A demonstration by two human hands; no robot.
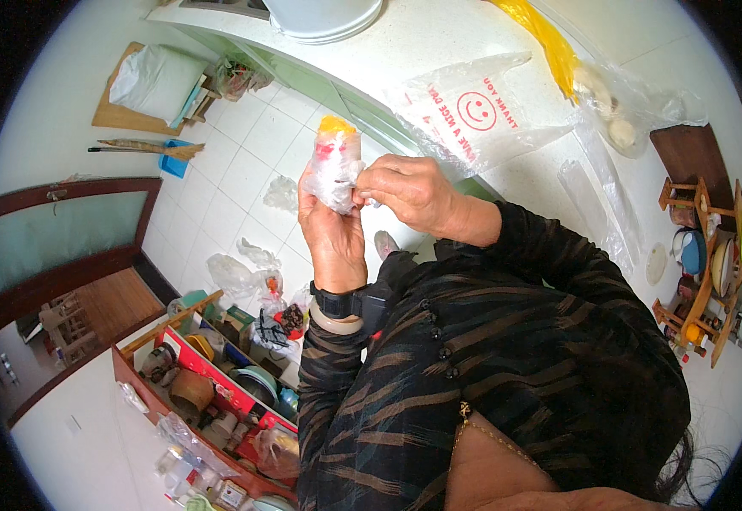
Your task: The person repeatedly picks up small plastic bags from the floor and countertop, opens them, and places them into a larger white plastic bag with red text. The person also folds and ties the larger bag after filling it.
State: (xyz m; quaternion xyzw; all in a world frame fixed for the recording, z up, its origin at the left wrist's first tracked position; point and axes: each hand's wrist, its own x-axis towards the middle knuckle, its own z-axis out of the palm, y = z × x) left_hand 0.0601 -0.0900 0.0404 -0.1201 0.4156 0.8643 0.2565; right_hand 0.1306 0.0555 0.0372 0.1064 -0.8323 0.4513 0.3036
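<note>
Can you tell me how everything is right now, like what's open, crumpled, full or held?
Wrapped bundle: held, covered in clear plastic, yellow at its far end
Left hand: closed around the bundle
Right hand: pinching plastic at the bundle's right side
Smiley bag: spread out, wrinkled
Clear bag on the floor: crumpled
White bucket: standing on the counter
Red-sided case: open, full of things

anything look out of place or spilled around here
Yes, the floor: crumpled clear plastic bags lie loose on its tiles, and another crumpled piece of plastic lies apart, to the left of the left hand. They look like dropped litter rather than stored items. I can't make out any spill.
</note>
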